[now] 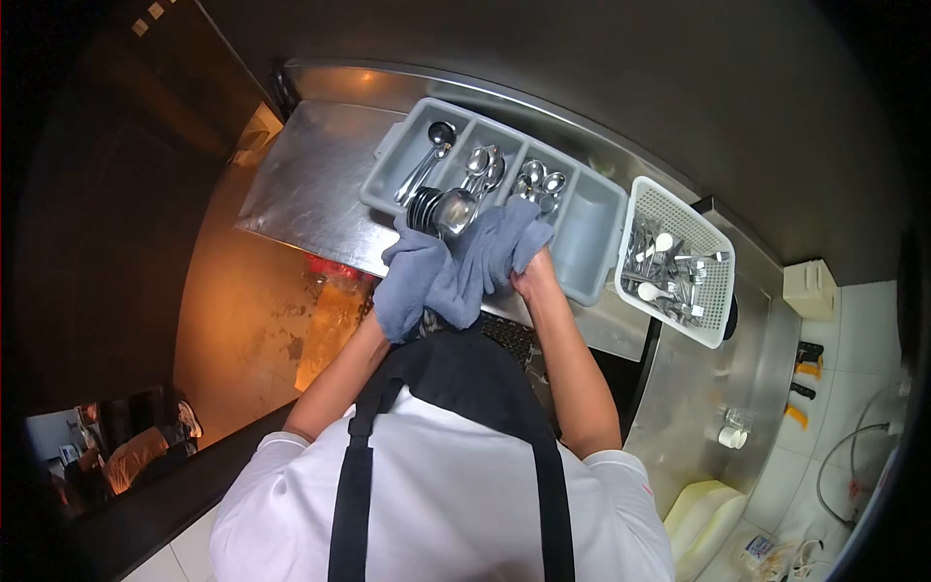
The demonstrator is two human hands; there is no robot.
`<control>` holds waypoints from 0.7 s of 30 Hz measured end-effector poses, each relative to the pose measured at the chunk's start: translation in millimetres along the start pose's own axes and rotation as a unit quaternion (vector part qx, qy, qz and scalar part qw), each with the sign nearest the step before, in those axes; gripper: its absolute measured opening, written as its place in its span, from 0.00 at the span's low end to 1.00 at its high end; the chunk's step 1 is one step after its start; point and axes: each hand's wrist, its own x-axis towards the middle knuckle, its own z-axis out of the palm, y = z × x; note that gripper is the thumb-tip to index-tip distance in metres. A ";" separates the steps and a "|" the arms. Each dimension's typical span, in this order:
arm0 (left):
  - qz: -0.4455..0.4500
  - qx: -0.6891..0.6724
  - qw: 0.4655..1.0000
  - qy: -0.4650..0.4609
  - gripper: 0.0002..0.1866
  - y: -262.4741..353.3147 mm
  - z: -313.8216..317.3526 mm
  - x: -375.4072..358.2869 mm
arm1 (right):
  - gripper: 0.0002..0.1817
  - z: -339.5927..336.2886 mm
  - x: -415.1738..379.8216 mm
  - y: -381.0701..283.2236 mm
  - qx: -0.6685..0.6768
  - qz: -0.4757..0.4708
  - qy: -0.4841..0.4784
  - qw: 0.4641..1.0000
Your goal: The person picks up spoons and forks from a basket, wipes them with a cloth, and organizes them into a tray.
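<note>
A gray cloth (465,267) hangs bunched between my two hands. It covers my left hand, whose fingers are hidden; only the wrist shows below. My right hand (530,274) grips the cloth's other end, fingertips mostly buried in it. Several round-bowled ladles (454,210) stick out above the cloth, stacked together over the front edge of a gray divided tray (593,233); their handles are out of sight. Inside the tray, dark and steel ladles (427,165) lie in the left compartment, spoons (482,170) in the second and more spoons (543,182) in the third.
A white perforated basket (720,281) with forks and white spoons stands right of the tray on the steel counter (325,175). White cups (732,437) sit farther right, with knives (801,390) beyond. At far left, a person's shoe (189,419) shows.
</note>
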 end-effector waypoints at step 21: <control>-0.007 -0.267 0.949 0.168 0.19 -88.8 -7.7 -49.0 | 0.13 83.3 112.4 57.0 -0.211 -0.244 0.037 0.946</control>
